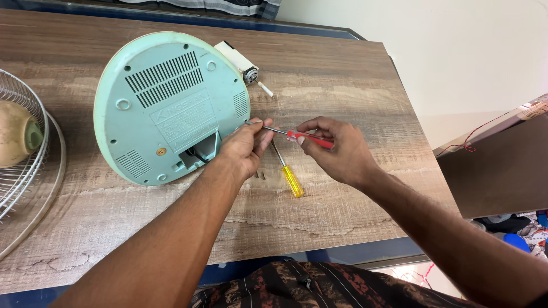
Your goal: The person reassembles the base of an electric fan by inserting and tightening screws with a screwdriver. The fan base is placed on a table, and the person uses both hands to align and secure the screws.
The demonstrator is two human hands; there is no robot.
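A home repair corner: wood-grain worktop (342, 85) carrying a dismantled fan base (165, 108), wire fan guard (23, 154), small motor (240, 63) and screwdrivers, beside plain walls and household clutter.

I see one label only: a raised, tilted rectangular panel (184, 118), mint green, at ten o'clock from my left hand (244, 149).

Both forearms come in bare, no sleeves, no watch, no rings. Below them sits a dark garment (319, 285), patterned in rusty red and black.
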